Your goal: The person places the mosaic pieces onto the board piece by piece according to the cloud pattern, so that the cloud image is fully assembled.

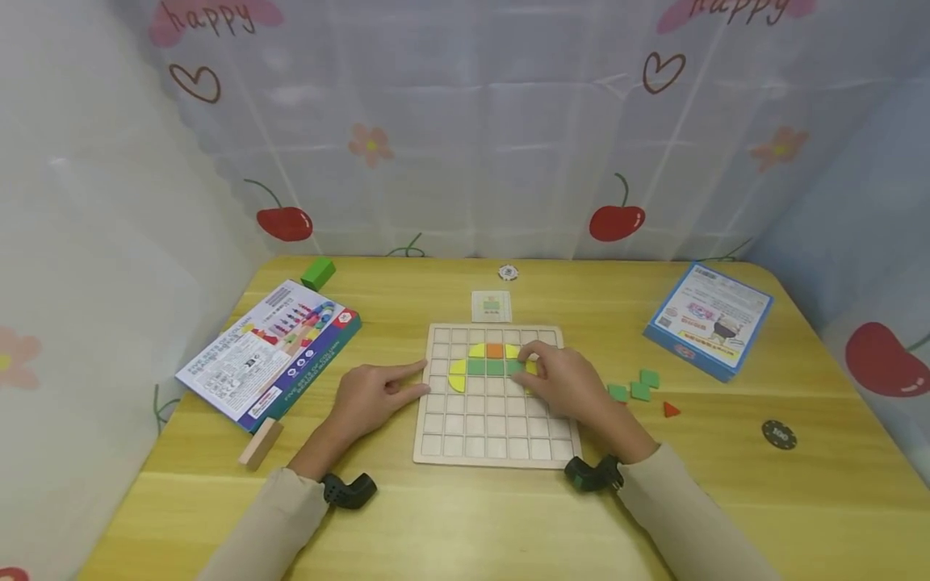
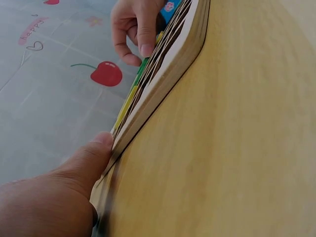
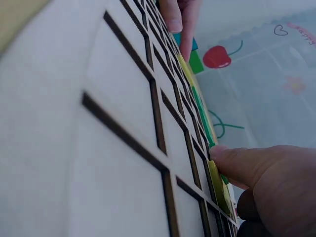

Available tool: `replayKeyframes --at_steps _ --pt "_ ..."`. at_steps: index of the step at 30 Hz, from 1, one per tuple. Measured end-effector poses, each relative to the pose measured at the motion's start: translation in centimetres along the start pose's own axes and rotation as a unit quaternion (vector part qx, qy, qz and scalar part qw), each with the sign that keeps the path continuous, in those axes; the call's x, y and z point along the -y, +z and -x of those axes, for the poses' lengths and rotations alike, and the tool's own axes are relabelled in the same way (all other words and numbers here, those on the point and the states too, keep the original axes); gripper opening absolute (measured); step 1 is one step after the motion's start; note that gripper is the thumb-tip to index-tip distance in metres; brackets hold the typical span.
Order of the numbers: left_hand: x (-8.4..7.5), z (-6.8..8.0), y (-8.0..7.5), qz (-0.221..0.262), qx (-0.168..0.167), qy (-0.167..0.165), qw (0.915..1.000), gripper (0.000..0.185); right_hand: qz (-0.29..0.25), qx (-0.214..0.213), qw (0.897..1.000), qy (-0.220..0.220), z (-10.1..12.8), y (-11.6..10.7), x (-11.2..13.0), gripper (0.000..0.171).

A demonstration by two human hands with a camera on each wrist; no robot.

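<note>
Wooden grid board [image 1: 497,440] sits centre of the yellow table [image 1: 465,516], squared to the near edge, with a bare strip of table between its near rim and that edge. Left hand [image 1: 374,395] rests at the board's 9 o'clock edge, fingers extended and relaxed, index and middle tips touching the rim; nothing gripped. Right hand [image 1: 565,379] lies over the board's upper right area, fingers curled down and pressing on a yellow piece [image 3: 216,180] at the right end of the coloured row; thumb pad is on its edge in the right wrist view. Placed pieces: yellow half-round [image 1: 458,375] at the left end, green squares [image 1: 485,367] in the middle, orange square [image 1: 495,350] above them. The lower rows of the grid are unfilled. Loose green pieces [image 1: 634,386] and a red triangle [image 1: 671,410] lie at 3 o'clock, just off the board's right rim, apart from it. Colourful box [image 1: 272,349] at 9–10 o'clock, blue box [image 1: 708,319] at 2 o'clock, both well apart from the board. Small card [image 1: 491,306] at 12 o'clock, just beyond the far rim.
</note>
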State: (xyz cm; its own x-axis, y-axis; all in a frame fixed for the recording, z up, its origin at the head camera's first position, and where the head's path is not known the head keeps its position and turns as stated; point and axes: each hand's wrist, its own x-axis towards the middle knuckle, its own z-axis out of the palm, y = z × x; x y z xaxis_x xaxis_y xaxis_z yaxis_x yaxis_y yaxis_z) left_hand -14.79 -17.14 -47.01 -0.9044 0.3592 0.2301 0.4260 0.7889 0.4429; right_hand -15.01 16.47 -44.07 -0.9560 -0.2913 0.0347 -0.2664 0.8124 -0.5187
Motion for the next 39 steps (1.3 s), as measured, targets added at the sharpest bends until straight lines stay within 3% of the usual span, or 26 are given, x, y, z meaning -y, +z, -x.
replayKeyframes --at_steps 13,20,24,28,32,39 --pt "-0.1 0.2 0.1 0.002 0.007 -0.007 1.0 0.049 -0.021 -0.028 0.999 -0.01 0.7 0.2 -0.6 0.024" --pt "-0.2 0.1 0.1 -0.004 0.005 -0.005 1.0 0.049 -0.043 -0.021 0.999 0.01 2.7 -3.1 -3.4 0.024" --pt "-0.1 0.1 -0.1 -0.004 0.002 -0.002 1.0 0.049 -0.026 -0.003 1.0 0.015 4.2 -5.2 -5.3 0.02" --pt "-0.1 0.1 -0.2 0.002 -0.006 0.001 1.0 0.048 0.0 -0.013 1.0 -0.008 5.9 -6.9 -6.7 0.017" --pt "-0.2 0.2 -0.3 0.008 -0.01 0.001 0.9999 0.049 0.012 -0.021 1.0 -0.018 7.1 -7.6 -8.2 0.017" --pt "-0.2 0.1 -0.2 0.004 -0.008 -0.002 1.0 0.049 0.009 0.027 1.0 0.005 8.1 -7.8 -9.7 0.017"
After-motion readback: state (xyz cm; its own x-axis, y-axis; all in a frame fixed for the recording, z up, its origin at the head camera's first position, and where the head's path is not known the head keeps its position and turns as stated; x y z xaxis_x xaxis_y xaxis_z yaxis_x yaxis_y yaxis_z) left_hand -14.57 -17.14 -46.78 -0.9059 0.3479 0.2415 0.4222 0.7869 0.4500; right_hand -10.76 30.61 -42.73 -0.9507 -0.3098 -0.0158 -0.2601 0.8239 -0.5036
